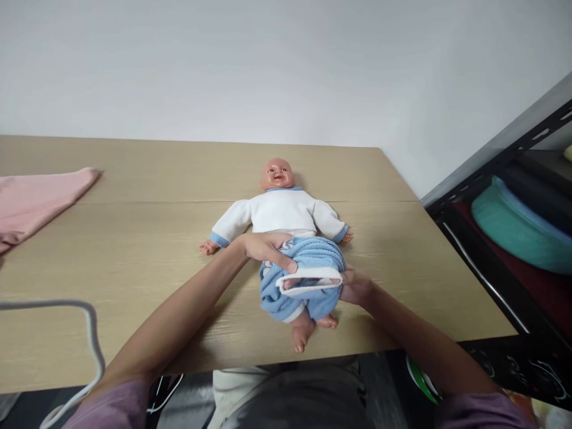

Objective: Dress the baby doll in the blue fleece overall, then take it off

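Note:
A baby doll (277, 174) lies on its back on the table, its head toward the wall and its feet toward me. It wears a white top (282, 212) with blue cuffs and collar. Blue pants (318, 255) with a white waistband are bunched around its legs, and the bare feet stick out below. My left hand (272, 247) is closed on the pants at their upper left, thumb on the cloth. My right hand (355, 285) grips the right end of the white waistband, its fingers partly hidden behind the cloth. The waistband opening faces me.
Pink cloth (40, 205) lies on the table (134, 238) at the far left. A white cable (92, 333) loops over the near left edge. To the right stands a black shelf (485, 268) holding green and blue folded cloth (521, 229). A wall borders the table's back.

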The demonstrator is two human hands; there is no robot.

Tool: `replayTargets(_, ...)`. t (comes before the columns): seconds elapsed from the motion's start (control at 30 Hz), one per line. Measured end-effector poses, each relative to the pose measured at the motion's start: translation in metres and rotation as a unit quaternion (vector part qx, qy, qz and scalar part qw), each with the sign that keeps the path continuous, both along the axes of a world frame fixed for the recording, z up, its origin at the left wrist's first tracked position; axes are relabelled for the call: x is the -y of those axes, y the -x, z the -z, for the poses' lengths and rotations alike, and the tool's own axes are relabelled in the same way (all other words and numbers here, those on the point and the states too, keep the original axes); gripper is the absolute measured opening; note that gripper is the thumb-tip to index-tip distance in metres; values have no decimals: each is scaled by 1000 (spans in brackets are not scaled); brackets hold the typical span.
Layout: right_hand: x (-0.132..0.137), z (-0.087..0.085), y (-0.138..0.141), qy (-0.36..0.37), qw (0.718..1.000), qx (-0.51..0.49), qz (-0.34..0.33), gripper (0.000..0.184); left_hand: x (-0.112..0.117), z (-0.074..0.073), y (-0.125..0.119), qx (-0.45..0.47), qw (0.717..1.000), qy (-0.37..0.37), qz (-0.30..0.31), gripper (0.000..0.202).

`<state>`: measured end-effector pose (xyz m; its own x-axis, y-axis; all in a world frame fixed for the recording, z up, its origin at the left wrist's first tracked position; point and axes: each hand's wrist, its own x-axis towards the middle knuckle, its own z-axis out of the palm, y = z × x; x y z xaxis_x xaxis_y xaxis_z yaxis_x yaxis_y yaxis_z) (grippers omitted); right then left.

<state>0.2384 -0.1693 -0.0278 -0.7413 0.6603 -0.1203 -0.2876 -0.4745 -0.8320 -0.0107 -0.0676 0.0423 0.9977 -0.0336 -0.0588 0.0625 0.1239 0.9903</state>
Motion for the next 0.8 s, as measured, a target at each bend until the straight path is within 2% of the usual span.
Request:
replayTargets(0.1,-3,-13,-1,-51,997,9,49,55,0,0,0,-4,998,-13,-55,47)
replayTargets(0.2,-6,-29,-7,-144,981,85,101,72,-1,2,1,-18,993,-66,-97,52)
replayTargets(0.3,-2,-40,-16,-196,948,196,158,82,1,1,-1,-33,986,-117,-110,49)
replayTargets(0.37,8,-46,-21,-219,916,259,214,68,6,-2,-6,-25,985,-133,-110,42)
replayTargets(0.47,33,-52,-20,-276,844,360,287,35,15,-8,-16,-9,980,-161,-112,51)
replayTargets(0.53,51,-54,-13,-299,787,429,327,26,22,-9,-22,-21,974,-188,-123,53)
replayTargets(0.57,61,-53,-9,-296,768,452,344,25,25,-10,-25,-31,969,-206,-132,50)
replayTargets(0.6,70,-51,-3,-283,761,464,354,26,28,-10,-27,-45,962,-229,-141,45)
replayTargets(0.67,88,-44,6,-244,768,466,365,31,35,-11,-30,-81,943,-286,-152,33)
replayTargets(0.73,105,-33,13,-206,776,467,372,37,43,-13,-33,-125,914,-356,-147,25)
replayTargets(0.8,119,-21,16,-181,770,484,373,41,53,-18,-36,-170,881,-423,-125,22)
